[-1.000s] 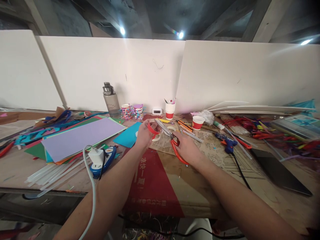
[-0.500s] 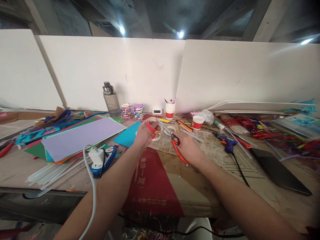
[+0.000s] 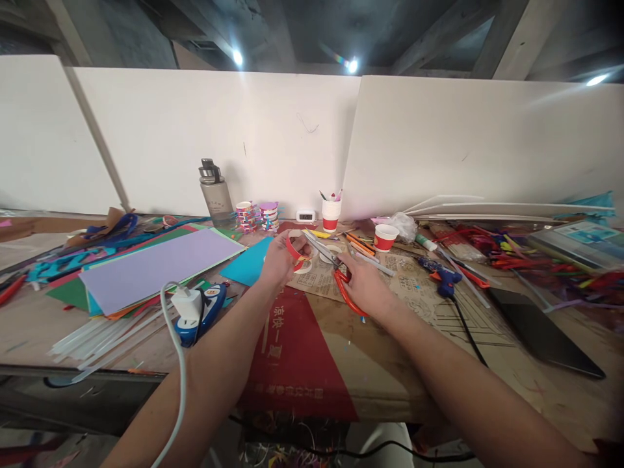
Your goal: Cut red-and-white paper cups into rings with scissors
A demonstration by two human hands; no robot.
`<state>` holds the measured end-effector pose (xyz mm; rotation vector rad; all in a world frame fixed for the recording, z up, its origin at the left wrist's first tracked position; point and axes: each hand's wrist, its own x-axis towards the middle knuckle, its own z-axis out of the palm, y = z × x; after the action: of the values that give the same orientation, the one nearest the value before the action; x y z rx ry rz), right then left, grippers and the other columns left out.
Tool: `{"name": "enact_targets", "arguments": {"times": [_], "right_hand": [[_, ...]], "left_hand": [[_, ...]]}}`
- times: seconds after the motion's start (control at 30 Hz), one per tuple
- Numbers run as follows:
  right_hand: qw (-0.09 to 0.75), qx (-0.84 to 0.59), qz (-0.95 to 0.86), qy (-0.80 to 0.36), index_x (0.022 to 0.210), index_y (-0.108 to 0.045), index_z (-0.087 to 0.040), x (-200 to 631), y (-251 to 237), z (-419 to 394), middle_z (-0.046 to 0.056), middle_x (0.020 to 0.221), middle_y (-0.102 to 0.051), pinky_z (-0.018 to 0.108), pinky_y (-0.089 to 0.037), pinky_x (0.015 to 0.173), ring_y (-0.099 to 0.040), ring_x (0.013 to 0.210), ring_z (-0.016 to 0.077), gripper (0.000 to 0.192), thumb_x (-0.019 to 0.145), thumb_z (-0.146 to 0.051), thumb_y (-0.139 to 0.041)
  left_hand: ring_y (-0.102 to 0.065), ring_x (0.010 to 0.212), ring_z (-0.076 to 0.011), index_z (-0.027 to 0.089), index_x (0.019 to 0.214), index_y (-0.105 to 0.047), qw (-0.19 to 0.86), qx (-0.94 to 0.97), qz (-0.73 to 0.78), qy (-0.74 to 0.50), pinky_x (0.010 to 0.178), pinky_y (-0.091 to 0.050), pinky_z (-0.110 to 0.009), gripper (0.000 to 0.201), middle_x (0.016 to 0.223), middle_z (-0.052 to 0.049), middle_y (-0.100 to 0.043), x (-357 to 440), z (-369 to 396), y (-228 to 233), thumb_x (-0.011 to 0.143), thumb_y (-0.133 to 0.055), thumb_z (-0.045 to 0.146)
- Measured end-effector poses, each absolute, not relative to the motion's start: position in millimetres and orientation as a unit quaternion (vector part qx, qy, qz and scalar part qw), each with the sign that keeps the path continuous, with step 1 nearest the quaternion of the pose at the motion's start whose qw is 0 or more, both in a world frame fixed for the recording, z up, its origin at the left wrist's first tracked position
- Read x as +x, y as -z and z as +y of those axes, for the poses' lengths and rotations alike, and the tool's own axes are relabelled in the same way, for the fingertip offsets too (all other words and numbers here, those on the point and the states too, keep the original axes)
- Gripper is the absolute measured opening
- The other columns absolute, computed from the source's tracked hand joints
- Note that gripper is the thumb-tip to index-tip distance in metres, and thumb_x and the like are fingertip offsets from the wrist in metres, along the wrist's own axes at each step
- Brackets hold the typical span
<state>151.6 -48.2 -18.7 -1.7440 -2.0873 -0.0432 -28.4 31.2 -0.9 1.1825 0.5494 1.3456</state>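
My left hand (image 3: 277, 261) is closed on a red-and-white paper ring (image 3: 292, 249), which looks like a cut piece of paper cup. My right hand (image 3: 369, 287) grips scissors with red handles (image 3: 345, 296). Their blades point up and left, close beside the ring and the left fingertips. Whether the blades touch the paper is too small to tell. Below the hands lies a printed brown cardboard sheet (image 3: 312, 281) with pale paper rings (image 3: 331, 253) on it.
Left are coloured paper sheets (image 3: 160, 266), clear glue sticks (image 3: 97, 341) and a power strip (image 3: 209, 312). Behind stand a bottle (image 3: 217, 198), a small clock (image 3: 305, 216) and paper cups (image 3: 331, 214). A glue gun (image 3: 444, 279) and dark tablet-like slab (image 3: 541, 331) lie right.
Both hands stay nearly in place. The red ring and the scissor blades have shifted only slightly against each other.
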Motion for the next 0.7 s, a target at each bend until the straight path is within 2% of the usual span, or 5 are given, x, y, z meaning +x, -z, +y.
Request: {"name": "enact_targets", "arguments": {"times": [0.4,0.6,0.7], "right_hand": [[0.199,-0.638,-0.744,-0.002,0.128,-0.064,-0.020,148.7,11.5,-51.5,0.010,0.098,-0.073,0.030,-0.042,0.073,-0.066,0.088,0.0247,0.037,0.094,-0.020,-0.047],[0.236,-0.619,-0.748,-0.047,0.111,-0.069,-0.019,150.4,16.2,-48.5,0.009,0.092,-0.075,0.029,-0.043,0.071,-0.065,0.080,0.0217,0.026,0.095,-0.023,-0.049],[0.249,-0.599,-0.759,-0.041,0.118,-0.067,-0.019,151.4,19.3,-47.5,0.008,0.094,-0.074,0.029,-0.044,0.073,-0.065,0.082,0.0221,0.030,0.094,-0.023,-0.050]], "left_hand": [[-0.052,0.054,-0.0077,0.015,0.063,-0.058,0.610,0.526,0.244,-0.541,0.050,-0.040,-0.021,0.050,0.058,0.002,-0.056,-36.1,35.9,-3.5,0.051,-0.095,0.046],[-0.056,0.056,-0.0095,0.016,0.072,-0.060,0.581,0.508,0.261,-0.580,0.052,-0.042,-0.022,0.047,0.062,0.001,-0.059,-36.5,37.9,-3.4,0.056,-0.092,0.046],[-0.055,0.054,-0.0090,0.016,0.069,-0.059,0.556,0.519,0.251,-0.599,0.054,-0.043,-0.022,0.048,0.058,0.001,-0.059,-36.0,38.5,-2.8,0.056,-0.092,0.047]]}}
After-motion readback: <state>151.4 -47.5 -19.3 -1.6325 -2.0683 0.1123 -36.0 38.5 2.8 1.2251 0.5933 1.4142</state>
